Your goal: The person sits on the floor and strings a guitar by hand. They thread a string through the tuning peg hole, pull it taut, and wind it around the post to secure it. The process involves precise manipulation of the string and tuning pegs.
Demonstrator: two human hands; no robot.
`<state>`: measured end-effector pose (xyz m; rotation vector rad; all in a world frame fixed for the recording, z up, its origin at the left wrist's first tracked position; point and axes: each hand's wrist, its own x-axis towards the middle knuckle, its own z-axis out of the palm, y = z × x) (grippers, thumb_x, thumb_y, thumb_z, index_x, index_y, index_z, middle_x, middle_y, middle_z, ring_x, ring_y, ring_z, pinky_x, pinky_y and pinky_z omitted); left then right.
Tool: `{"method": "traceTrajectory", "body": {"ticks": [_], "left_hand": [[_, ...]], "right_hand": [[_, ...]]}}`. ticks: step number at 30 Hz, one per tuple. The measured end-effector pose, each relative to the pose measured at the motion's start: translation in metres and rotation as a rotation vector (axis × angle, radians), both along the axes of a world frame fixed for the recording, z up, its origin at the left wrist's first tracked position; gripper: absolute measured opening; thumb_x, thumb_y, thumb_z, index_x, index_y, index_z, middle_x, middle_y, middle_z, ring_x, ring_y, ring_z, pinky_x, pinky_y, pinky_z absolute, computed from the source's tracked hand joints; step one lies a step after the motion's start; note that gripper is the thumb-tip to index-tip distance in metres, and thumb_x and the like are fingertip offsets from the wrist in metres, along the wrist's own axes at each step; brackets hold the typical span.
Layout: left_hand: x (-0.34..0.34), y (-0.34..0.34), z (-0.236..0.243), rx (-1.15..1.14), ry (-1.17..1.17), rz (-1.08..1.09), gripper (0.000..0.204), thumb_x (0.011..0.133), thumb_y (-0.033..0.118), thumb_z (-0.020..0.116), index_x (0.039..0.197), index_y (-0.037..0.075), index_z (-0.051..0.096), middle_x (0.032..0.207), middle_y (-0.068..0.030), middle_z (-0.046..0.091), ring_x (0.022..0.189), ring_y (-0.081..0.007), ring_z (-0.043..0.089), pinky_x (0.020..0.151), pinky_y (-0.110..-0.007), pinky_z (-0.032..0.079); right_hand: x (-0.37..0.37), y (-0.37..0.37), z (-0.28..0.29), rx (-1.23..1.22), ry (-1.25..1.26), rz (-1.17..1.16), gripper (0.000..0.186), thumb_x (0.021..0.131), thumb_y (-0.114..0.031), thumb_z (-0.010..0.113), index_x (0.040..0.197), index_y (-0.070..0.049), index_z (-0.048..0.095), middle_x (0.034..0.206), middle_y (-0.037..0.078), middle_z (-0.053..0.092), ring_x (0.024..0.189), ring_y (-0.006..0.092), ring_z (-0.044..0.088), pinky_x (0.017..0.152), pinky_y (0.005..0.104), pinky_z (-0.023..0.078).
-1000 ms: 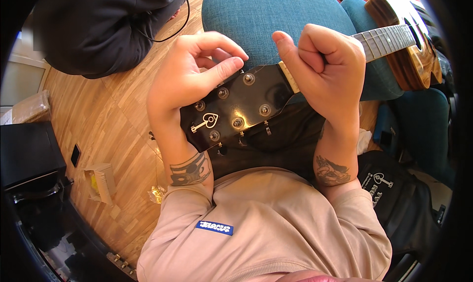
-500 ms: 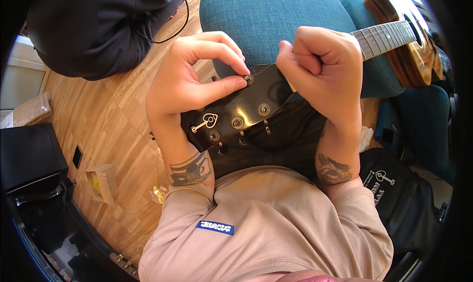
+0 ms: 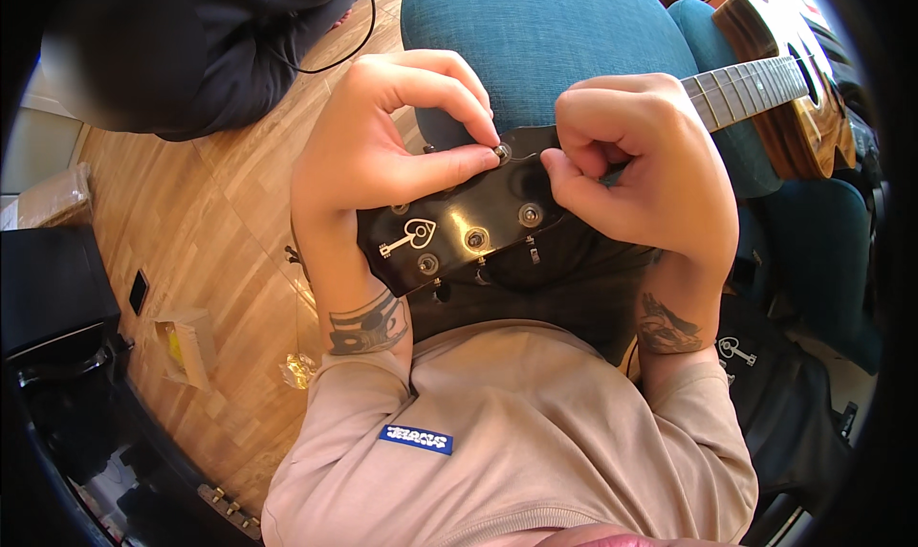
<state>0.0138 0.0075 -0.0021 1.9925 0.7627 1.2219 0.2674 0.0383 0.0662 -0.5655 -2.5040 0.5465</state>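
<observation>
A guitar lies across the lap of a seated person in a beige sweatshirt (image 3: 516,432), its glossy black headstock (image 3: 459,227) nearest the body and serving here as the landmark. The headstock points toward the person's left side, a position that brings its tuning posts within easy reach of both hands. The left hand (image 3: 378,150) arches over the upper edge of the headstock; its thumb and forefinger pinch together at the tuning post (image 3: 501,151) nearest the neck, and the wrist rests against the headstock's left end, apparently for steadiness. The right hand (image 3: 641,169) is clenched at the right end of the headstock, where the neck begins, fingers curled inward as if gripping something fine; what it holds, if anything, cannot be told, though the grip looks suited to keeping a string taut. Three further posts (image 3: 476,238) stand free along the headstock's lower row, beside a white key-and-heart emblem. Beyond the right hand, the fretted neck (image 3: 755,83) runs up and away to the wooden guitar body (image 3: 794,117), which rests on a teal upholstered chair (image 3: 545,40) behind the headstock. To the headstock's left lies the wooden floor (image 3: 220,203), with a dark garment (image 3: 182,50) farther off.
</observation>
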Motion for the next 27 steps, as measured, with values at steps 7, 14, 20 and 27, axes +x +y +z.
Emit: {"method": "traceTrajectory", "body": {"ticks": [7, 14, 20, 27], "left_hand": [[0.003, 0.0, 0.0, 0.005, -0.067, 0.005, 0.015, 0.077, -0.007, 0.085, 0.09, 0.0, 0.082, 0.095, -0.0101, 0.076, 0.091, -0.0178, 0.073, 0.083, -0.03, 0.055], [0.002, 0.001, -0.001, 0.059, -0.078, 0.002, 0.014, 0.078, -0.009, 0.082, 0.09, 0.0, 0.081, 0.094, -0.0099, 0.076, 0.09, -0.0177, 0.073, 0.082, -0.03, 0.055], [0.003, 0.001, -0.001, 0.055, -0.091, -0.005, 0.015, 0.078, -0.009, 0.082, 0.09, 0.0, 0.081, 0.093, -0.0088, 0.075, 0.089, -0.0175, 0.072, 0.081, -0.03, 0.055], [0.005, -0.001, -0.002, 0.067, -0.14, -0.005, 0.021, 0.074, -0.011, 0.086, 0.091, 0.002, 0.083, 0.094, -0.0078, 0.076, 0.092, -0.0175, 0.072, 0.085, -0.03, 0.054]], "right_hand": [[-0.006, -0.001, 0.001, 0.13, -0.025, -0.011, 0.018, 0.072, 0.0, 0.072, 0.09, -0.002, 0.075, 0.074, 0.005, 0.059, 0.057, 0.0188, 0.055, 0.052, 0.0316, 0.041], [-0.001, -0.016, 0.015, 0.099, -0.09, -0.039, 0.017, 0.077, -0.002, 0.079, 0.094, -0.001, 0.075, 0.075, 0.007, 0.062, 0.058, 0.0199, 0.058, 0.053, 0.0328, 0.043], [0.0, -0.012, 0.012, 0.207, -0.121, 0.015, 0.012, 0.087, 0.004, 0.075, 0.098, 0.0, 0.075, 0.073, 0.007, 0.059, 0.056, 0.0182, 0.053, 0.051, 0.0321, 0.039], [-0.009, -0.008, 0.02, 0.15, -0.047, 0.019, 0.015, 0.09, 0.01, 0.066, 0.1, 0.002, 0.073, 0.077, 0.01, 0.062, 0.057, 0.0212, 0.055, 0.053, 0.0335, 0.04]]}}
